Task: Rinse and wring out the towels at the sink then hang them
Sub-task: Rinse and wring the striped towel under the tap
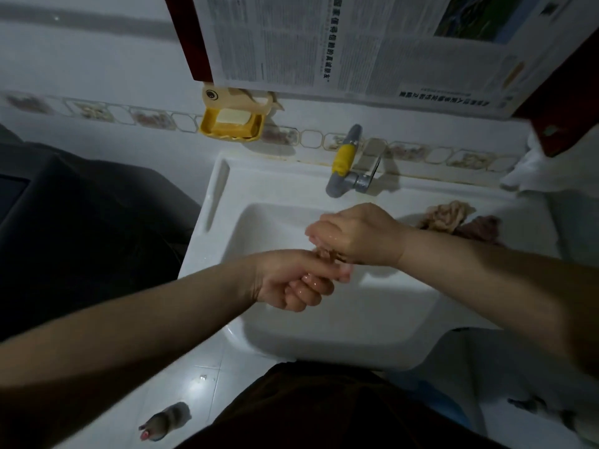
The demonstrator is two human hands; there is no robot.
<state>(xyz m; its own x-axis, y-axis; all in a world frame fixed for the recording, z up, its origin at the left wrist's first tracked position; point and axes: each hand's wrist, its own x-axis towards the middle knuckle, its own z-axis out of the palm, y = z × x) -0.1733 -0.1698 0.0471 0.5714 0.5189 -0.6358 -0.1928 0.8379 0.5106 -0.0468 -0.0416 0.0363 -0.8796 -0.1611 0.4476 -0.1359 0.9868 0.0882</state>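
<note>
Over the white sink (223,241) both my hands are wet and close together. My left hand (291,280) has its fingers curled, and my right hand (356,234) is clenched just above it. A small brownish bit of towel (325,253) shows between them; most of it is hidden in the grip. Two crumpled towels lie on the sink's right rim: a tan one (449,215) and a darker brown one (479,230). The grey tap with a yellow band (343,160) stands behind the basin; I see no water stream.
A yellow soap dish (231,124) with a bar hangs on the tiled wall. A red-framed panel covered in newspaper (356,43) hangs overhead. White cloth (534,170) hangs at the right. A dark appliance (81,205) stands left of the sink.
</note>
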